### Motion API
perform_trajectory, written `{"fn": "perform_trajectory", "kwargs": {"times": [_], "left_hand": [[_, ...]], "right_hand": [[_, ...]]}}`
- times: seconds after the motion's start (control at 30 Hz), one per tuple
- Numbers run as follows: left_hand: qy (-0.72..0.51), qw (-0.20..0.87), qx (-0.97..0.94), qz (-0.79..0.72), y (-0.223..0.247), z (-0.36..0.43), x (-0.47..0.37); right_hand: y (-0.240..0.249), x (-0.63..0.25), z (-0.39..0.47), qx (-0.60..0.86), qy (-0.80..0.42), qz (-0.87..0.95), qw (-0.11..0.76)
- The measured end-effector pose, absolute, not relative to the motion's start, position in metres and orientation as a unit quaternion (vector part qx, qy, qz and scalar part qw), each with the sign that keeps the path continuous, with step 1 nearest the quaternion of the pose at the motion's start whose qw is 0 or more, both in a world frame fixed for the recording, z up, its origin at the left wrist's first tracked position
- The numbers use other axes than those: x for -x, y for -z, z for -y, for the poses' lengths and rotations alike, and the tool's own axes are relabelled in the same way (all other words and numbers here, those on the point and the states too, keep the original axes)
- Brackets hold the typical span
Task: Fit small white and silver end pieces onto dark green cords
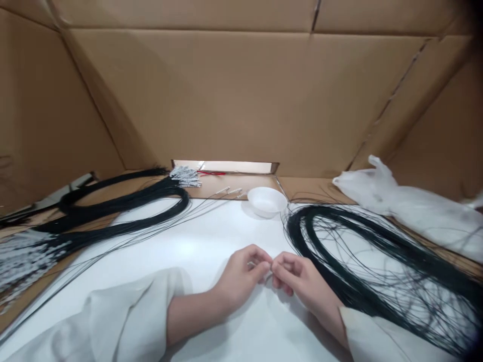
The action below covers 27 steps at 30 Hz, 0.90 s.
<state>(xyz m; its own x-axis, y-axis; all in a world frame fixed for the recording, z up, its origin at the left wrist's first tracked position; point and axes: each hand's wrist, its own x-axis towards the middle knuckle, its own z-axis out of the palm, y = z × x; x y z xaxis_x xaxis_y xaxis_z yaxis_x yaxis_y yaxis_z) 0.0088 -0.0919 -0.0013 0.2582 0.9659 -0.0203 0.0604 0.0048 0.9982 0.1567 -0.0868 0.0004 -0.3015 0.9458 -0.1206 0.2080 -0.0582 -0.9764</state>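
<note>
My left hand [241, 279] and my right hand [296, 276] meet above the white work surface [211, 246], fingertips together. Each is closed in a pinch, thumb against index finger. Whatever sits between the fingertips is too small to make out. Beyond them stands a white bowl [267, 201]. A coil of thin black cords [313, 236] lies just right of my right hand. To the left, bundled black cords [151, 216] carry white pieces at their ends, and a few single cords with white tips [234, 191] stretch toward the bowl.
Cardboard walls [226, 100] rise at the back and both sides, with a slot [237, 167] low in the back one. A white plastic bag [411, 206] lies at the right. White cord ends [30, 256] spread at the left edge. Something thin and red [211, 173] lies near the slot.
</note>
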Motion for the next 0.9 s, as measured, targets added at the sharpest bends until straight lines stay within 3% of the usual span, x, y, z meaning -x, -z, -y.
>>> {"fn": "perform_trajectory", "kwargs": {"times": [0.2,0.77,0.9], "left_hand": [[-0.406,0.401,-0.666,-0.48,-0.002,0.099,0.002],[-0.364,0.363,-0.722,-0.463,-0.005,0.105,0.0],[-0.365,0.287,-0.728,-0.504,-0.004,0.094,0.01]], "right_hand": [[-0.002,-0.148,0.088,0.485,-0.55,0.605,0.31],[0.005,-0.145,0.092,0.464,-0.537,0.619,0.336],[-0.002,-0.146,0.092,0.508,-0.528,0.576,0.362]]}}
